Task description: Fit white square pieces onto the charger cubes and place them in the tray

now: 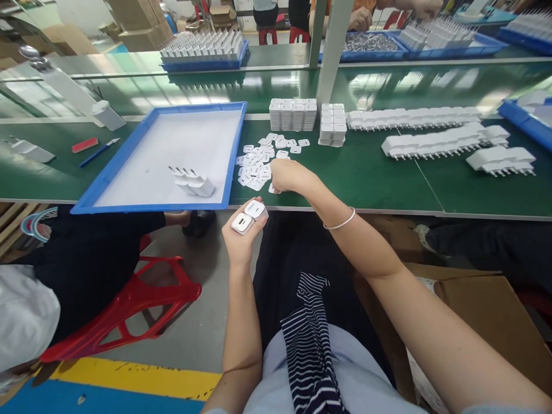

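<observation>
Head view: left hand [241, 238] is below the table edge, fingers curled closed around two white chargers [249, 216] lying side by side, port faces up. Right hand [288, 175] rests on the green table [371, 172], fingers bent down onto a loose pile of small white labels [263, 164]; whether it pinches one cannot be told. Just left, a blue tray [129, 167] carries a few chargers lying down. White stacks [293, 114] stand behind the pile.
</observation>
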The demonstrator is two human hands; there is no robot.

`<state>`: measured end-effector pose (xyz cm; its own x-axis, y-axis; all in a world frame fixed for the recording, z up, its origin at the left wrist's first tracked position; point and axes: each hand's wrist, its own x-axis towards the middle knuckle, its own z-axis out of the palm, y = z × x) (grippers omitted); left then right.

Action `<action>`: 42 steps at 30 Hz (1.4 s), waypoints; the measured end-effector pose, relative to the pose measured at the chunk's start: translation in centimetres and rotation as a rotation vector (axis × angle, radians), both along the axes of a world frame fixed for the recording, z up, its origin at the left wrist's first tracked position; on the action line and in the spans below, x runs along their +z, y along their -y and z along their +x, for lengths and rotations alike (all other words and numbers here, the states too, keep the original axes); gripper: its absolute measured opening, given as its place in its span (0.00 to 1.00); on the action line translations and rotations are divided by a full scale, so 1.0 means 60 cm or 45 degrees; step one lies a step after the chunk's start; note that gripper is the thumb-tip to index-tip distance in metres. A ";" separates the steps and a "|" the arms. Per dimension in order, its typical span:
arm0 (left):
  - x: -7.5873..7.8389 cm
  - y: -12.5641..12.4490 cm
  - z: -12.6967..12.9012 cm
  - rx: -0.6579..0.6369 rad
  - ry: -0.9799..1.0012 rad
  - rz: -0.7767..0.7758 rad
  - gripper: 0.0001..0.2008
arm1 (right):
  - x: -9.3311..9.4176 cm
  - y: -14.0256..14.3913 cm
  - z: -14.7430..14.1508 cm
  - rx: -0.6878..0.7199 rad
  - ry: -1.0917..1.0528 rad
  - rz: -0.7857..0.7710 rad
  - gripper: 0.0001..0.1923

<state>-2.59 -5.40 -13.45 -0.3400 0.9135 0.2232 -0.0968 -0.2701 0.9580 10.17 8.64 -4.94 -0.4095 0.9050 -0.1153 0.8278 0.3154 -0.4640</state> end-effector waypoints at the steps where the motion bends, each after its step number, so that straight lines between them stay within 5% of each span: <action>1: 0.001 0.001 0.000 -0.005 0.009 0.001 0.24 | 0.003 -0.007 -0.002 0.013 0.008 -0.013 0.16; 6: 0.009 0.009 -0.008 -0.069 0.029 -0.071 0.24 | 0.008 -0.008 0.023 0.038 -0.059 -0.082 0.20; 12: 0.013 0.009 -0.017 -0.507 0.262 -0.100 0.22 | -0.010 0.080 0.060 0.031 -1.010 -0.249 0.08; 18: 0.015 0.013 0.022 -0.519 0.290 -0.142 0.25 | -0.070 0.168 0.052 -0.288 -1.663 -0.236 0.09; 22: 0.026 0.022 0.035 -0.589 0.168 -0.123 0.24 | -0.080 0.195 0.066 -0.403 -1.914 -0.511 0.14; 25: 0.046 0.031 0.030 -0.597 -0.102 -0.016 0.23 | -0.062 0.201 0.104 -0.300 -1.835 -0.412 0.07; 29: 0.072 0.042 0.024 -0.561 -0.504 0.196 0.20 | -0.021 0.202 0.162 -0.038 -1.192 0.010 0.03; 35: 0.086 0.053 0.032 -0.602 -0.776 0.347 0.22 | 0.008 0.211 0.191 0.261 -0.553 0.257 0.04; 38: 0.086 0.054 0.036 -0.604 -0.808 0.364 0.22 | 0.002 0.221 0.190 0.161 -0.646 0.369 0.06; 42: 0.078 0.051 0.045 -0.472 -0.848 0.360 0.22 | -0.009 0.259 0.176 -0.258 -1.165 0.398 0.06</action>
